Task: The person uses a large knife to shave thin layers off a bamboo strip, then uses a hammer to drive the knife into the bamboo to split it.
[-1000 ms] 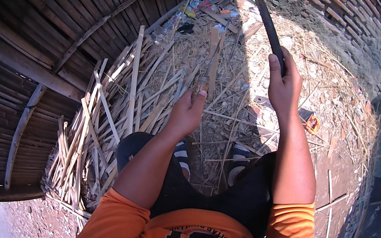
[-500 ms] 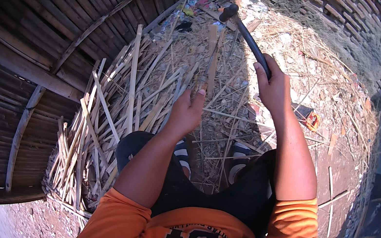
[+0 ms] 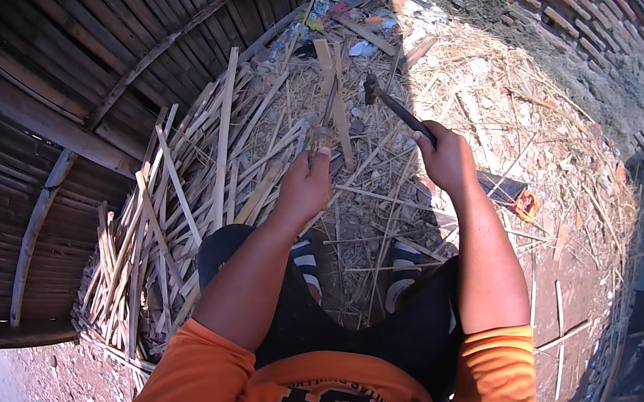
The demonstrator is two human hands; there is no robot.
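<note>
1. Bamboo strip (image 3: pixel 325 110) stands upright just ahead of the person's knees, pinched near its lower end by the left hand (image 3: pixel 306 186), fingers pressed together around it.
2. Right hand (image 3: pixel 447 157), right of the strip, wraps closed fingers around a dark-handled hatchet (image 3: pixel 393 105), its head just beside the strip's upper part.
3. Split bamboo slats (image 3: pixel 172 203) lie piled left of the strip, against a woven bamboo wall (image 3: pixel 51 61).

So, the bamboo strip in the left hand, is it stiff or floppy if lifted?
The bamboo strip is probably fairly stiff: it stands straight above the left hand. It is likely light, being thin. It is perhaps brittle, as the split strips piled nearby suggest.
</note>
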